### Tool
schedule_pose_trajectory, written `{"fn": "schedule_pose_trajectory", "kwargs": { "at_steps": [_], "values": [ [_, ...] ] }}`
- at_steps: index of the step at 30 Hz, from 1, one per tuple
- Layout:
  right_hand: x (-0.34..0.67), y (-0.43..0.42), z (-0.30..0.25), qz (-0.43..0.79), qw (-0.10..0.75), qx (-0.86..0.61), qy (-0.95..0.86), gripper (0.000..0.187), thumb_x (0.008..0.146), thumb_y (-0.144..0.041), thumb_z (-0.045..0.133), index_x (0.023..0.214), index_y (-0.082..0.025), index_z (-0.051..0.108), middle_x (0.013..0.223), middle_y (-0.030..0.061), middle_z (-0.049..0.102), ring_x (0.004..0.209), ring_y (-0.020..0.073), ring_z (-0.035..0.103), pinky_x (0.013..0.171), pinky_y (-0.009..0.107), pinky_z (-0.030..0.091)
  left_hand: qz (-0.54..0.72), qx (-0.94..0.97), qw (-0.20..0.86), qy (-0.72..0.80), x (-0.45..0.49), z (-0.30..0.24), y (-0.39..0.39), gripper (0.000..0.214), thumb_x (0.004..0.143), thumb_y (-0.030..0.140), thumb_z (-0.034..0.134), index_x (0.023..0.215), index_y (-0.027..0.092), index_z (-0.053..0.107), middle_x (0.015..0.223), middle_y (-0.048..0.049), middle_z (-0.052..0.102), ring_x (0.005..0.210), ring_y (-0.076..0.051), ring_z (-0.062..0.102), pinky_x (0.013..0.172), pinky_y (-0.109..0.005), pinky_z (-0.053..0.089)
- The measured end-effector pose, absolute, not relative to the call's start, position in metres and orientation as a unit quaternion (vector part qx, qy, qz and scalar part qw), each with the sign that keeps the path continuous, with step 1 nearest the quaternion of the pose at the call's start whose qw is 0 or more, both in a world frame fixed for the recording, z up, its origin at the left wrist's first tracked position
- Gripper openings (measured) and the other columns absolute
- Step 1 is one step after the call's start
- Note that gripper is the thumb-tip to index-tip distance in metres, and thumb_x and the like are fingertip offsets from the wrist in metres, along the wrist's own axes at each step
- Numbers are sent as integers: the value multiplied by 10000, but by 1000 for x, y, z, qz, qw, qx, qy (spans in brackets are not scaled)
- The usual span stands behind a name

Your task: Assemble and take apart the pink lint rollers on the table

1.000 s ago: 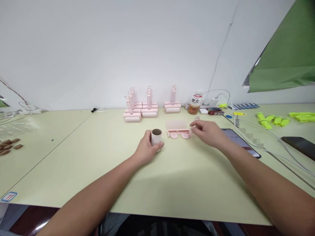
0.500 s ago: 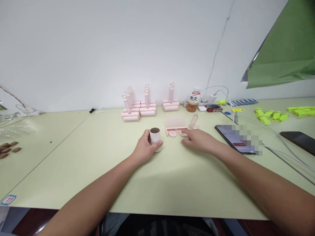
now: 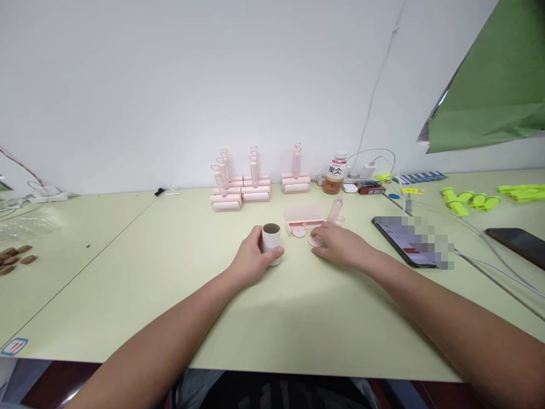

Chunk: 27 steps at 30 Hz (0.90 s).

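My left hand (image 3: 252,261) is wrapped round a small white paper roll (image 3: 271,241) with a brown cardboard core, standing upright on the table. My right hand (image 3: 340,247) rests on the table to its right, fingertips pinched on a small pink disc (image 3: 315,240). Just beyond lie a second pink disc (image 3: 298,232) and a pale pink plastic cover (image 3: 303,216). A clear pink handle (image 3: 335,210) stands upright behind my right hand.
Several assembled pink lint rollers (image 3: 240,193) stand in rows near the wall, with a drink bottle (image 3: 334,175) beside them. A phone (image 3: 411,241) and cables lie to the right, yellow-green parts (image 3: 466,201) farther right. Brown pieces (image 3: 15,258) lie at far left.
My right hand came down from above the pink cover onto the table and drew one pink disc toward me. My left hand kept hold of the roll.
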State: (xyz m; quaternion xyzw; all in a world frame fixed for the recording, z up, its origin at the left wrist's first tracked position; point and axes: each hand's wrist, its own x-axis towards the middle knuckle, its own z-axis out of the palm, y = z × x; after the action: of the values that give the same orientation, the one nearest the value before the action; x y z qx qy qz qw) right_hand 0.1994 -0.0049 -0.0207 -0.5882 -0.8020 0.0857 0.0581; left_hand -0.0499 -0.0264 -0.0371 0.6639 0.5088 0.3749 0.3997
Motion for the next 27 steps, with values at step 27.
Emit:
{"fn": "schedule_pose_trajectory", "kwargs": {
  "at_steps": [27],
  "values": [
    [176, -39, -13, 250, 369, -366, -817, 157, 899, -350, 599, 956, -211, 647, 810, 23, 611, 606, 123, 492, 558, 260, 402, 304, 814, 290, 401, -48, -33, -37, 433, 774, 372, 718, 1175, 244, 621, 1037, -35, 630, 951, -215, 598, 831, -339, 468]
  ]
}}
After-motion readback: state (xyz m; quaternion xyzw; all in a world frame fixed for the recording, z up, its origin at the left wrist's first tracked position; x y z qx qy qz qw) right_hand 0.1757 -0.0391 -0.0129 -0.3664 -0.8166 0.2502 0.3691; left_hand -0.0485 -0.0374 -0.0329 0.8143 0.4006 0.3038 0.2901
